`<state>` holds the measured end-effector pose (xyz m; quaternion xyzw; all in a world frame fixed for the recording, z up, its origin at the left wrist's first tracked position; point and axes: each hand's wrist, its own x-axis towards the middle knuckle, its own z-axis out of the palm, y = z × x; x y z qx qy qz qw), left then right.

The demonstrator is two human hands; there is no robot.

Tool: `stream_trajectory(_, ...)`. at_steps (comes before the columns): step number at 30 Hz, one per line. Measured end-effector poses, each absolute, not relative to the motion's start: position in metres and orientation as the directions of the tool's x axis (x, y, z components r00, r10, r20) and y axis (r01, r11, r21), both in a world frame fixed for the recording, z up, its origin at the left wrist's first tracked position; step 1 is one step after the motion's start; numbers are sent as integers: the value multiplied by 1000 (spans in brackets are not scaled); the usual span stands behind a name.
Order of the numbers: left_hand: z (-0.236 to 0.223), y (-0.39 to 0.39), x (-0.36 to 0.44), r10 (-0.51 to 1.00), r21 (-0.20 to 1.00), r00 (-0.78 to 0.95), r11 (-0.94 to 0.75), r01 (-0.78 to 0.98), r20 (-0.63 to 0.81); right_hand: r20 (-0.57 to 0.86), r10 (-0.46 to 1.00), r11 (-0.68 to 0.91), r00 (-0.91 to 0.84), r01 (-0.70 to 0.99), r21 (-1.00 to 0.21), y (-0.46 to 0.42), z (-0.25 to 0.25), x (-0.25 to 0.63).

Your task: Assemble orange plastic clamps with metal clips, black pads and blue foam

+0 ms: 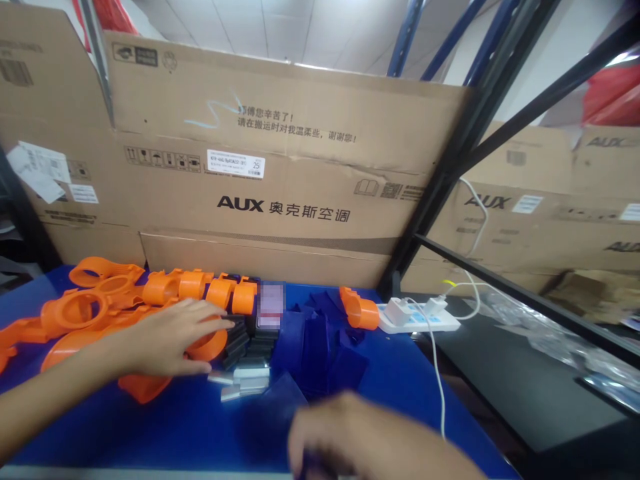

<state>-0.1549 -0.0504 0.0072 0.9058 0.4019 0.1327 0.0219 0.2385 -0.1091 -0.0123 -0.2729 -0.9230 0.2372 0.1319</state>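
Note:
My left hand point(173, 337) reaches over a pile of orange plastic ring-shaped parts, its fingers stretched out and apart. Beneath its fingers is an orange ring point(207, 347); whether they touch it I cannot tell. Blurred by motion, my right hand point(345, 433) is at the front edge of the blue table point(200, 427). Its fingers are curled around a dark blue piece point(313, 463), mostly hidden by the hand. Close by lie thin dark blue pieces point(315, 353), several silvery metal pieces point(250, 381) and black strips point(237, 343).
Behind the table stands a large cardboard box point(300, 180). A white power strip point(420, 320) with plugged-in chargers and a trailing cable point(437, 380) sits at the right edge, beside an orange part point(363, 313). A black shelf post point(435, 193) rises there. A phone-like object point(271, 307) lies behind the strips.

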Motion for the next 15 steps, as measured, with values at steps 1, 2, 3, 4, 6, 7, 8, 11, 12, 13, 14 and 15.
stream_trajectory(1, 4, -50, -156, 735, 163, 636, -674, 720, 234, 155, 590, 739, -792, 453, -499, -87, 5, 240)
stream_trajectory(2, 2, -50, -158, 734, 175, 635, -676, 716, 239, 222, 663, 717, -715, 522, -462, -64, 19, 241)
stream_trajectory(3, 0, -49, -158, 733, 178, 639, -679, 713, 236, 303, 718, 692, -627, 594, -410, -41, 30, 241)
stream_trajectory(4, -1, -48, -159, 731, 173, 644, -680, 712, 226, 363, 753, 657, -549, 665, -356, -20, 37, 240)
stream_trajectory(6, 0, -46, -160, 731, 149, 652, -680, 718, 202, 372, 812, 564, -449, 768, -303, 17, 38, 238)
stream_trajectory(7, 1, -46, -160, 734, 136, 649, -677, 724, 198, 364, 829, 536, -424, 789, -302, 31, 35, 237)
stream_trajectory(8, 3, -46, -161, 739, 126, 642, -670, 731, 204, 356, 840, 519, -410, 799, -303, 42, 29, 236)
stream_trajectory(11, 11, -49, -161, 754, 110, 590, -639, 761, 290, 320, 872, 467, -371, 827, -314, 64, 12, 234)
stream_trajectory(12, 15, -50, -160, 752, 101, 573, -630, 770, 327, 306, 881, 452, -360, 833, -320, 68, 8, 234)
stream_trajectory(13, 19, -51, -159, 743, 86, 562, -627, 774, 364, 293, 890, 438, -351, 838, -327, 70, 5, 234)
stream_trajectory(14, 22, -52, -158, 729, 67, 557, -629, 775, 398, 281, 896, 426, -343, 840, -336, 72, 4, 234)
stream_trajectory(15, 25, -53, -155, 707, 42, 561, -637, 770, 431, 272, 902, 417, -336, 840, -347, 73, 4, 235)
